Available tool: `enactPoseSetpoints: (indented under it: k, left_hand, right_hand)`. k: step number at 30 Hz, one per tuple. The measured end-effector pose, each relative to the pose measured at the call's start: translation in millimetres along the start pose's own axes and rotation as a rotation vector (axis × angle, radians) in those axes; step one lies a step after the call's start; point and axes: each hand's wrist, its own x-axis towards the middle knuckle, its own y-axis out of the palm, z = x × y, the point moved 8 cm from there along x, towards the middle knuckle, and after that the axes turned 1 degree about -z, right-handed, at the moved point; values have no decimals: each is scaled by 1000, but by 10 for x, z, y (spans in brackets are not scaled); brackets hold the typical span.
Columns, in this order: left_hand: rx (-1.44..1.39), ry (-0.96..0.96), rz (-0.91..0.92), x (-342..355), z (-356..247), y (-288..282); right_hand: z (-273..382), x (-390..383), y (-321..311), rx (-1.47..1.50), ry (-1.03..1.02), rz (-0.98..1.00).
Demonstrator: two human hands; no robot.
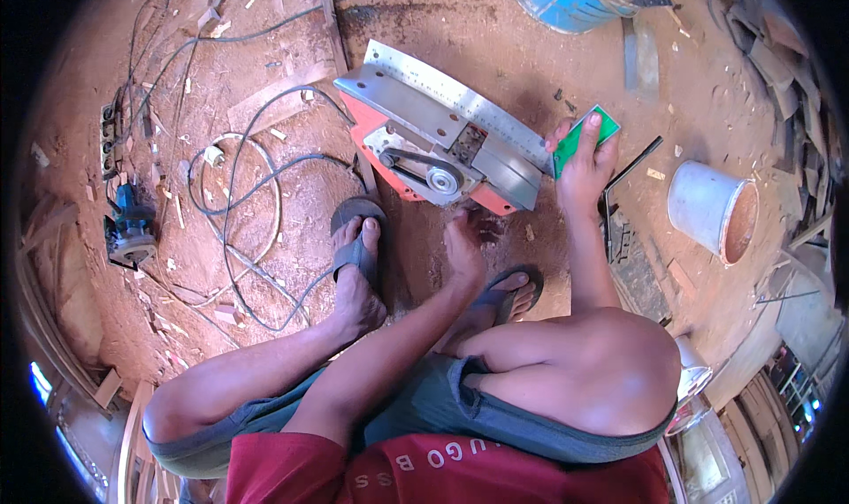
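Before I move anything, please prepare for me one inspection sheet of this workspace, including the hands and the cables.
Surface: reddish floor, strewn with pale dust.
Job's things: red-and-silver machine, its pulley exposed; green rectangular piece near its right end.
Clutter: wood scraps, blue power tool, white bucket, blue bucket.
Hands: right hand holds the green piece; left hand is at the machine's near side, contact unclear.
Cables: dark cable in loose loops near the left foot; socket strip at far left.
Surroundings: piled wood along the right rim.
Other people: nothing seen.
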Motion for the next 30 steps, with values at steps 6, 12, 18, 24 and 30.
enactPoseSetpoints:
  k: [6,12,18,24,30]
  left_hand:
    - [77,-124,112,135,84,172]
    - [-107,-193,81,80,-3,343]
    - [-117,-270,65,94,-35,320]
    - [-120,-316,112,83,-20,330]
    - [-123,-306,83,66,-68,349]
  right_hand:
    - [38,-44,-29,-39,-6,-39]
    - [75,-48,-21,-33,14,-35]
    - [-2,-46,-37,-45,7,-14]
    - [-12,-29,-64,-41,22,-11]
    - [-34,-1,-47,-10,28,1]
